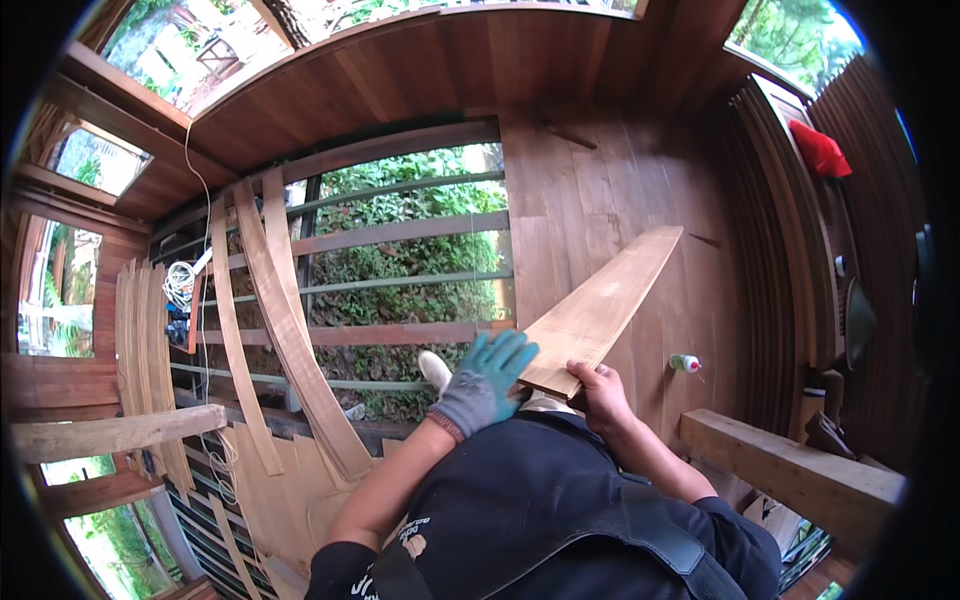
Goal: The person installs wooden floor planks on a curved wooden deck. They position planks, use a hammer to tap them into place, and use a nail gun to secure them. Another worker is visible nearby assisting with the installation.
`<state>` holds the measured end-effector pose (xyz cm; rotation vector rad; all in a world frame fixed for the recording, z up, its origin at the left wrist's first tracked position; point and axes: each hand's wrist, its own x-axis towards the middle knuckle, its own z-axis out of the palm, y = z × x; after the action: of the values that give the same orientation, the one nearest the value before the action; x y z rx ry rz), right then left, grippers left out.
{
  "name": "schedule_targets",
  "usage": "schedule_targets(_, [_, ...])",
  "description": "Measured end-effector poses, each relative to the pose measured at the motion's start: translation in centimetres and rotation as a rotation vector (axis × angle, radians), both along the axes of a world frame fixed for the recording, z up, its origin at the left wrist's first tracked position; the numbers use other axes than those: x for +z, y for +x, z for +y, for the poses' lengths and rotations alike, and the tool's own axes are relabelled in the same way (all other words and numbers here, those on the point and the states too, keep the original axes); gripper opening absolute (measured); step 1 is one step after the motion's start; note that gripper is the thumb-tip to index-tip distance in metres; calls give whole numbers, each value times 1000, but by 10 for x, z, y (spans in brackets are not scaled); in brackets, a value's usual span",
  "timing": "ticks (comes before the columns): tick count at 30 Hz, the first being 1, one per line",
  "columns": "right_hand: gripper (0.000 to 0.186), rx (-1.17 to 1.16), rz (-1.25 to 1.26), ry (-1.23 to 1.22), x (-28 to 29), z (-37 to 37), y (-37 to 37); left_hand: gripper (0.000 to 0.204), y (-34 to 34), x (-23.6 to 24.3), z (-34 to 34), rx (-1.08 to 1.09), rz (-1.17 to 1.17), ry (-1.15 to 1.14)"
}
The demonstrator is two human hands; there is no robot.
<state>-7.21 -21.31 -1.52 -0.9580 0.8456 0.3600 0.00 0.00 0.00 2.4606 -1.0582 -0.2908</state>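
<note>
A pale wooden plank (612,295) extends from in front of my body toward the upper right, over the brown board floor. My left hand (478,382), in a grey and teal glove, has its fingers stretched out against the plank's left side at its near end. My bare right hand (598,398) grips the near end on the right, thumb on top. A small bottle with a red cap (684,363) stands on the floor to the right. My white shoe (435,370) shows left of the glove.
Open joists (406,222) over plants lie ahead-left, crossed by loose planks (262,260). Stacked boards (140,360) and coiled white cable (180,285) are farther left. Timber beams (785,455) (110,435) flank me. A red cloth (815,148) is at the right wall.
</note>
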Motion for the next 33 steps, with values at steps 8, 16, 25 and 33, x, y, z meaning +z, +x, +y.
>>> schedule_targets(8, [27, 4, 44, -128, -9, 73, 126, 62, 146, -58, 39, -186, 221, -102])
schedule_targets(16, [36, -155, 42, -229, -24, 131, 248, 42, 281, -69, 76, -222, 317, 26])
schedule_targets(25, [34, 43, 298, -668, -124, 124, 284, 37, 425, -62, 139, 26, 463, -179])
schedule_targets(33, [27, 612, 607, -818, -259, 112, 296, 36, 587, -72, 133, 207, 887, -117])
